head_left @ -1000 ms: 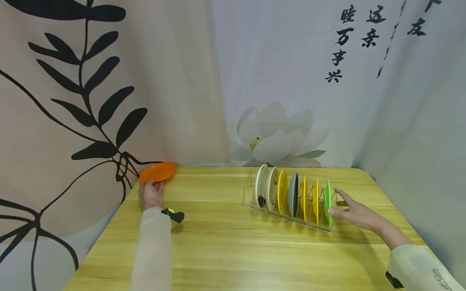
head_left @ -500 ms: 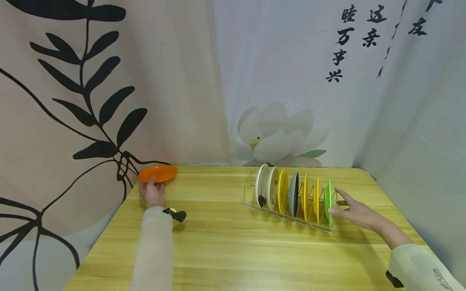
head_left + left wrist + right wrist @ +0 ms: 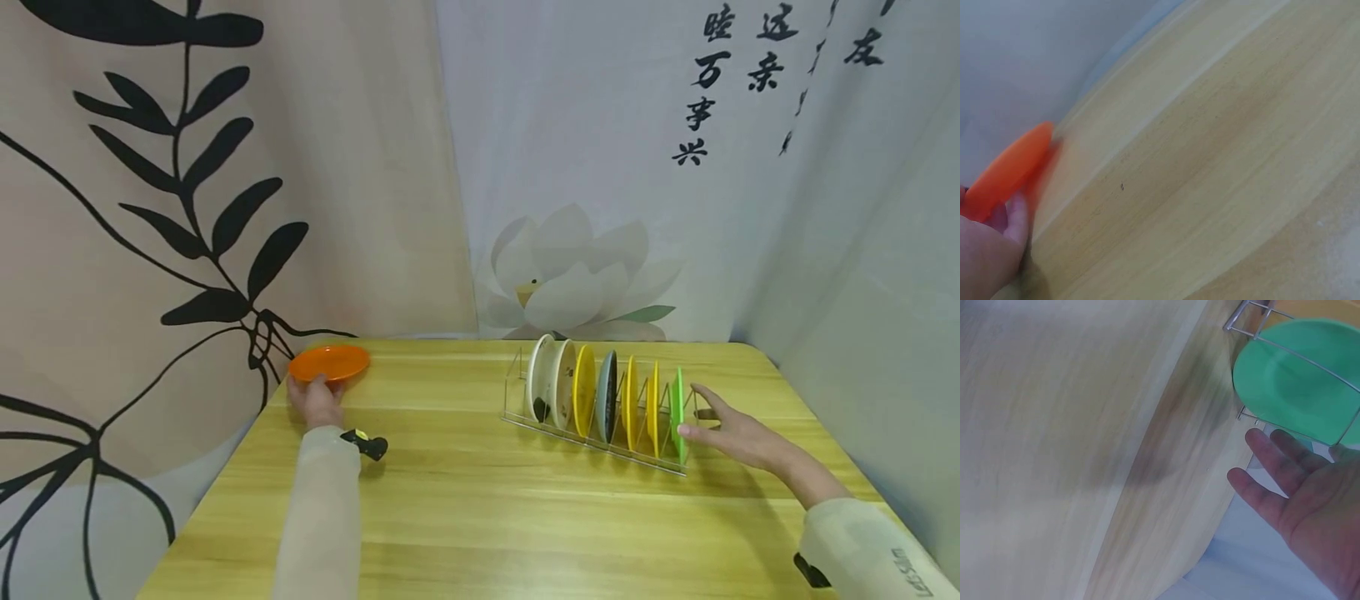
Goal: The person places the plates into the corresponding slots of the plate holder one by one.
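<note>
My left hand (image 3: 318,403) holds an orange plate (image 3: 330,362) by its near edge at the table's back left corner. In the left wrist view, the orange plate (image 3: 1013,169) looks slightly tilted, with fingers under it and part of the hand cut off by the frame. At the right, my right hand (image 3: 738,435) is spread beside the end of a wire dish rack (image 3: 600,450). Its thumb is by the green plate (image 3: 677,414), the rack's rightmost plate; whether it touches cannot be told. The right wrist view shows straight, parted fingers below that green plate (image 3: 1297,381).
Several plates stand upright in the rack: white plates (image 3: 537,379) on the left, a yellow plate (image 3: 583,392), a grey-blue plate (image 3: 604,396) and more yellow ones. Printed curtains (image 3: 375,208) hang close behind the wooden table (image 3: 450,500), with another cloth wall on the right.
The orange plate and my left hand have shifted slightly right and down in the view, and the plate lies a little flatter. My right hand has hardly moved; the whole view shifts slightly.
</note>
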`<move>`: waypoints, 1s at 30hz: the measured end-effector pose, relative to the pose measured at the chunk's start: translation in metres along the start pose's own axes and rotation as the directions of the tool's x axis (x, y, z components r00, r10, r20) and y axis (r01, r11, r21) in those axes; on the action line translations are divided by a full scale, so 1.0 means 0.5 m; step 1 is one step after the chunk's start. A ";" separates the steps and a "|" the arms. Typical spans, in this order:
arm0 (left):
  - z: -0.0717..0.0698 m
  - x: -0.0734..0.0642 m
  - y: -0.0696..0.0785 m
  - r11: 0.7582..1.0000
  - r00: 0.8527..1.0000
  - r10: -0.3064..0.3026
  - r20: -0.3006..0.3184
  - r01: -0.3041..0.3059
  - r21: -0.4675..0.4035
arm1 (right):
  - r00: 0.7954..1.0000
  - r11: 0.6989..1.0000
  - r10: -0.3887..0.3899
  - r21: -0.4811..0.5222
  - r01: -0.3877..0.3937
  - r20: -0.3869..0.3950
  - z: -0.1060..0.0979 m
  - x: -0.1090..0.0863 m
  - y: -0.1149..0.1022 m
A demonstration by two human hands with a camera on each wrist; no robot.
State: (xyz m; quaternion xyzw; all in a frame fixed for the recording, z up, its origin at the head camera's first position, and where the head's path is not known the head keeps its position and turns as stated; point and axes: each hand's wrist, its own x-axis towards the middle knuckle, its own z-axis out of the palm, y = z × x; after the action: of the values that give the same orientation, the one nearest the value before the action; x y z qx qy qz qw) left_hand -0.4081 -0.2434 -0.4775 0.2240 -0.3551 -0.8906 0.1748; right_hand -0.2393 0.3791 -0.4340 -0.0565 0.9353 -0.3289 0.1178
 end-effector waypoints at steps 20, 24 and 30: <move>0.017 -0.047 0.032 0.985 0.989 0.005 0.146 -0.030 0.168 | 1.000 1.000 -0.013 -0.008 0.013 0.011 -0.003 -0.006 -0.001; 0.024 -0.059 0.038 0.973 0.983 0.012 0.182 -0.054 0.224 | 1.000 1.000 -0.010 -0.011 0.010 0.012 -0.003 -0.008 -0.002; 0.038 -0.078 0.052 0.968 0.970 0.023 0.240 -0.082 0.239 | 1.000 1.000 -0.016 -0.015 0.016 0.015 0.000 -0.005 0.001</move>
State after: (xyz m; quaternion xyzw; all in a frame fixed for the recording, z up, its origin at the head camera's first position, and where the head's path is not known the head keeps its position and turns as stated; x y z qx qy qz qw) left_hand -0.3814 -0.2325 -0.4362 0.1272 -0.4873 -0.8547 0.1261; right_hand -0.2368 0.3801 -0.4336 -0.0674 0.9363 -0.3224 0.1219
